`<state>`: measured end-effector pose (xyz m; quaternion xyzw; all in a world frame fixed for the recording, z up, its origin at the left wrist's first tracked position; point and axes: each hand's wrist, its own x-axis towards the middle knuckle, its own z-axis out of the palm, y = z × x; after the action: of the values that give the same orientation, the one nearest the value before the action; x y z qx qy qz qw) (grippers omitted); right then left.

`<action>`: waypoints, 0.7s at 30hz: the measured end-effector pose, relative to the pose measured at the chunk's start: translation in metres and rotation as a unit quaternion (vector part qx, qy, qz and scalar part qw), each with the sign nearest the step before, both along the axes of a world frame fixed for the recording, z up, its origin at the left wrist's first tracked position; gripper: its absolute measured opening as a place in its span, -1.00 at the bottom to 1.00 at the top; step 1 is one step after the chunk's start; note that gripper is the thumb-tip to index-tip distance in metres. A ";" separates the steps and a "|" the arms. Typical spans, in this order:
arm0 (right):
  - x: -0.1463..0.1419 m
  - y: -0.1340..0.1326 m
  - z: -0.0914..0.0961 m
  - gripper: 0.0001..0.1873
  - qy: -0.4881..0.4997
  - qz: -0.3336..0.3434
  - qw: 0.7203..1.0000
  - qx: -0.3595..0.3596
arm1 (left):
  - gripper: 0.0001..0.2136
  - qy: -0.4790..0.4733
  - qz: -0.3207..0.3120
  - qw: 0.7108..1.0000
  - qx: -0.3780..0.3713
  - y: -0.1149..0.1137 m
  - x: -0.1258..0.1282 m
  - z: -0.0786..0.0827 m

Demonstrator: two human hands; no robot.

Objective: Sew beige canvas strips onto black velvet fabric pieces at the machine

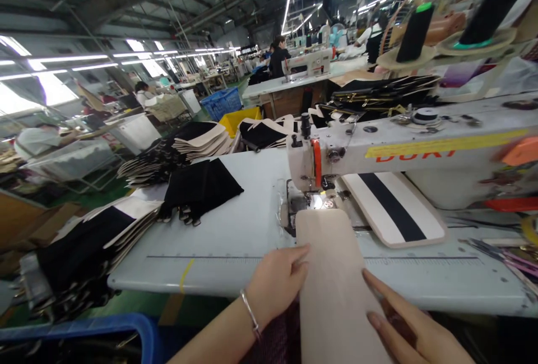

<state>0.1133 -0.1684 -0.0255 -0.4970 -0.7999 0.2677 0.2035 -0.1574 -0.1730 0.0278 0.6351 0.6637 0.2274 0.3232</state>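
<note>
A long beige panel (330, 285) with rounded corners lies lengthwise before me. Its far end reaches the lit needle area of the sewing machine (319, 198), and its near end runs out of the picture. My left hand (277, 277), with a silver bangle on the wrist, grips the panel's left edge; its other fingers are curled. On the opposite edge, my right hand (401, 319) holds the panel with its fingertips, the rest of the fingers partly hidden. A white panel with a black stripe (395, 207) and beige border rests under the machine arm.
Black fabric pieces (202, 184) and stacks of beige-and-black panels (205, 139) sit on the left of the white table (210, 240). A blue bin (147, 336) stands below left. Scissors (491, 254) lie at right. Thread cones (416, 33) rise behind the machine; people work farther off.
</note>
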 end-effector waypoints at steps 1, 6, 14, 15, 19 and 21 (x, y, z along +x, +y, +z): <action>-0.007 0.002 0.000 -0.42 0.006 0.000 1.000 -0.026 | -0.71 0.086 -0.026 0.995 0.050 0.008 -0.003 0.003; -0.025 0.016 0.002 -0.42 0.025 0.000 0.997 -0.067 | -0.64 0.243 -0.161 0.933 0.213 0.056 -0.009 -0.009; -0.039 0.031 -0.003 -0.45 0.053 -0.034 0.997 -0.049 | -0.66 0.257 -0.191 0.918 0.233 0.087 -0.022 -0.026; -0.040 0.032 -0.002 -0.45 0.052 -0.037 0.997 -0.050 | -0.66 0.256 -0.191 0.918 0.235 0.088 -0.022 -0.026; -0.040 0.036 0.002 -0.45 0.048 -0.042 0.996 -0.054 | -0.67 0.250 -0.180 0.919 0.245 0.092 -0.024 -0.028; -0.041 0.037 0.003 -0.45 0.047 -0.042 0.997 -0.049 | -0.68 0.242 -0.177 0.921 0.249 0.095 -0.025 -0.029</action>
<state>0.0726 -0.1317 -0.0228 -0.5261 -0.7540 0.3210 0.2273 -0.1820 -0.0783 -0.0014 0.8379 0.5203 0.1642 0.0191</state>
